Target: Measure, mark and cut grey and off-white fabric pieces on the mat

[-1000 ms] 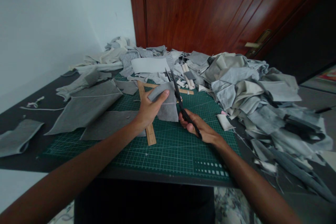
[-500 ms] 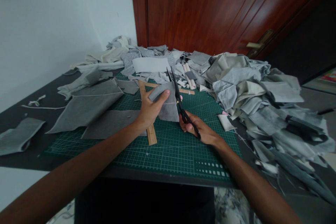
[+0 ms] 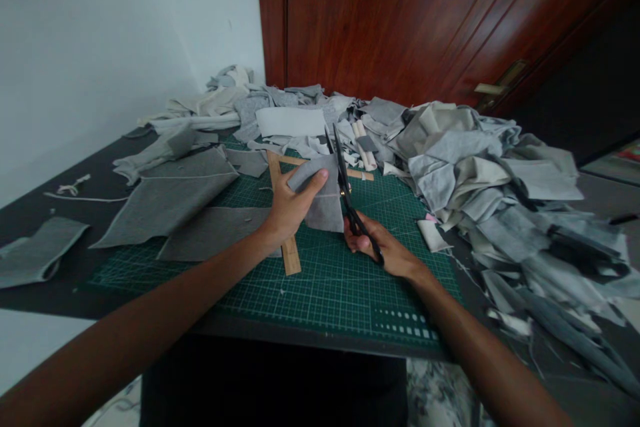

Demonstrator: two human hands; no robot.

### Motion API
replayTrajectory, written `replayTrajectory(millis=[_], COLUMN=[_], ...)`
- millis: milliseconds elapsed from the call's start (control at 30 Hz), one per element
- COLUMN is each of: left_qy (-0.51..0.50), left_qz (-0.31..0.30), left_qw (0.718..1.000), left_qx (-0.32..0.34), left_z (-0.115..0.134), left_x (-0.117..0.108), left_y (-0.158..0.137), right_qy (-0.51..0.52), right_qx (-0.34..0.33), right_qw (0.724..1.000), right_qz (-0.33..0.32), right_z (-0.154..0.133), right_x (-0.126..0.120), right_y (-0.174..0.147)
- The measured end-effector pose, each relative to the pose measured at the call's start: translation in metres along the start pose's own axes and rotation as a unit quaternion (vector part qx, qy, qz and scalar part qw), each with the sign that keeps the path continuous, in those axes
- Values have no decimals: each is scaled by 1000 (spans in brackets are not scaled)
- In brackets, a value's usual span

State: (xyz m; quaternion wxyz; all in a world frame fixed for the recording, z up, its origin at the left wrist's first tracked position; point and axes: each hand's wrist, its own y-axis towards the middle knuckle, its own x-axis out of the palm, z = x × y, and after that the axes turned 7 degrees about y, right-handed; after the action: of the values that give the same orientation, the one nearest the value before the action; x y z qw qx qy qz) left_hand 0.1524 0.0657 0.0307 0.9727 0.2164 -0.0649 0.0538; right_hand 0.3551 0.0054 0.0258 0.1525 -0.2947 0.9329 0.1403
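Note:
My left hand (image 3: 293,203) pinches a folded grey fabric piece (image 3: 325,208) between thumb and fingers, above the green cutting mat (image 3: 330,293). A pale seam line crosses the fabric. My right hand (image 3: 375,240) grips black scissors (image 3: 347,190) by the handles. Their blades point away from me, slightly apart, along the right edge of the fabric; whether they touch it I cannot tell. Under my left hand lies a wooden ruler (image 3: 291,259), partly hidden. Larger grey fabric pieces (image 3: 213,235) lie on the mat to the left.
Heaped grey and cream scraps (image 3: 475,160) cover the table's right side and back. A white strip (image 3: 290,122) lies at the back. A folded grey piece (image 3: 47,247) and a cord (image 3: 85,197) are at far left. Behind stands a brown wooden door (image 3: 390,20).
The whole view has shifted slightly, so everything appears a little to the right. The scissor blades look a bit wider apart; both hands keep their hold.

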Motion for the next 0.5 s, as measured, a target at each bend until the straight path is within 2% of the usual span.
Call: replayTrajectory(millis=[500], left_qy=[-17], left_qz=[-2], left_qw=[1000], left_qx=[1], left_z=[-2], left_x=[1], left_y=[1], right_qy=[0], right_qx=[-3], right_qw=[1000], right_qz=[6], right_z=[-4], right_x=[3], right_y=[1])
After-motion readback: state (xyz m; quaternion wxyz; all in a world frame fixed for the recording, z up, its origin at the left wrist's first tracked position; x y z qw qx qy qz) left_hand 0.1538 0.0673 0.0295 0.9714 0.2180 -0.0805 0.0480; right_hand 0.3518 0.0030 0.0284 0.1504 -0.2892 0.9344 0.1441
